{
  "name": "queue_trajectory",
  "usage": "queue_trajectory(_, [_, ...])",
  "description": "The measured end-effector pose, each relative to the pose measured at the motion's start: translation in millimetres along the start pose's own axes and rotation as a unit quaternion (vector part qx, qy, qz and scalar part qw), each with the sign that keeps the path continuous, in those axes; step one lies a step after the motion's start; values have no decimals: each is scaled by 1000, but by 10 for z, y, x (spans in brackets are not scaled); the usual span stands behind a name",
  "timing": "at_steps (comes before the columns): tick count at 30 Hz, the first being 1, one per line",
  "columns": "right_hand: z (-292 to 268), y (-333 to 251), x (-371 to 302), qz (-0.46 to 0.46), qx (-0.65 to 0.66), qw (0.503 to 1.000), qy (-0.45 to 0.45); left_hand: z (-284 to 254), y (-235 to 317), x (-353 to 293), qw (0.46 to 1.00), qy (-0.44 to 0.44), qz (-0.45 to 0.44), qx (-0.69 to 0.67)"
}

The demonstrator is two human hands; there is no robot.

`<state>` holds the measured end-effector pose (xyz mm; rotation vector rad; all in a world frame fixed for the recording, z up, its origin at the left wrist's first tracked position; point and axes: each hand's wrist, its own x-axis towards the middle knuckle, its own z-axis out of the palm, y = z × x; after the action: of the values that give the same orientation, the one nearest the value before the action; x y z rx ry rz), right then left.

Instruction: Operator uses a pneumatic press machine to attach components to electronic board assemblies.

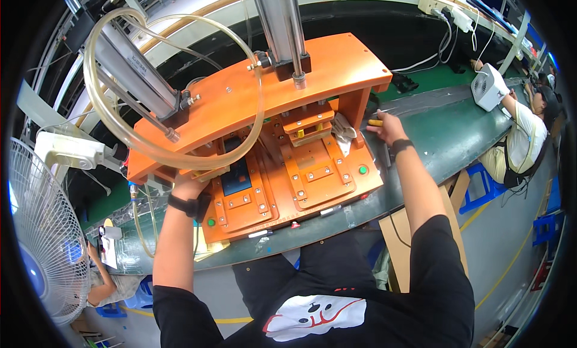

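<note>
An orange two-station press (288, 206) stands on the bench in front of me. My left hand (190, 187) reaches under the press's left side, beside the left fixture; its fingers are hidden there. In that fixture lies a dark, flat, glossy panel (236, 178). The right fixture (318, 167) shows no panel. Just beyond the press's right post is my right hand (390, 129), its fingers stretched out and apart. A small yellow piece (375, 123) sits at one finger and looks like a finger cover. A white cloth (343, 133) is tucked inside that post.
Clear tubing (90, 89) loops over the press, beside two metal cylinders (277, 23). A fan (45, 240) stands at the left. Along the green bench (433, 134) sits a white box-shaped device (488, 88), near a seated co-worker (529, 128). Cardboard (399, 240) leans below the bench edge.
</note>
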<state>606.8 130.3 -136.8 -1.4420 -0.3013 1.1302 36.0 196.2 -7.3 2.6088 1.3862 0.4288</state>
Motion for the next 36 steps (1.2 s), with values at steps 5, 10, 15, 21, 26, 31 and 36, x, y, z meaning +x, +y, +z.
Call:
queue_trajectory(5, [-204,-25,-181,-102,-170,979,37,-3,120,157,993,-98,-59,-35])
queue_trajectory(10, [-704,262,-779,-79,-50,994,-50,19,-12,190,997,-62,7,-42])
queue_trajectory(15, [-1153,575,-1505,-220,-195,956,-24,-313,695,-76,989,-85,-59,-101])
queue_trajectory(21, [-1176,926,-1572,-333,-409,847,62,-139,823,-909,979,-22,96,-180])
queue_trajectory(26, [-810,898,-1679,-370,-636,663,138,266,867,-1146,979,126,44,-154])
queue_trajectory(31, [-737,931,-1658,-359,-615,683,162,272,849,-1132,979,135,15,-149])
queue_trajectory(36, [-762,915,-1613,-370,-596,692,172,357,834,-1199,977,156,7,-147])
